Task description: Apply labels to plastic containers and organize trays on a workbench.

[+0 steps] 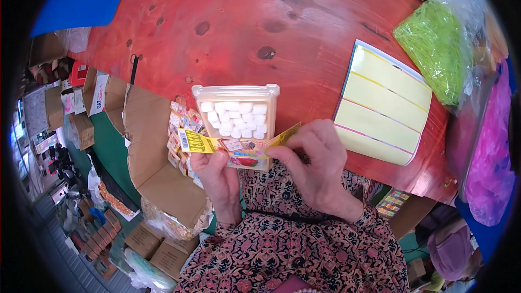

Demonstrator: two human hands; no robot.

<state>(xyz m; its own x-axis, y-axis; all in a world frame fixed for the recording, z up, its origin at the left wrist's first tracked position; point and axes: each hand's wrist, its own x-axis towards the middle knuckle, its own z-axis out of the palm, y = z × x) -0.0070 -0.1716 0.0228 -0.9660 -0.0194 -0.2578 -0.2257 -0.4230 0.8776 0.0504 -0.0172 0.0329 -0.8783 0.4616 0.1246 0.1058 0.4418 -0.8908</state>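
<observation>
A clear plastic tub (236, 97) with a lid stands at the table's near edge, and white marshmallow-like pieces (239, 120) show through its side. Across its lower part lies a colourful printed label (247, 151), both yellow ends sticking out beyond the tub. My left hand (220, 182) is closed at the tub's lower left corner, its thumb against the label; the other fingers are mostly hidden underneath. With thumb and forefinger, my right hand (317, 165) pinches the label's right end, which stands away from the tub.
Right of the tub lies a pale yellow sheet (382, 106) with coloured lines. Beyond it are a bag of green shredded filler (431, 49) and a pink bag (491, 157). An opened cardboard box (154, 146) holding printed labels sits at left. Another person (450, 249) is at lower right.
</observation>
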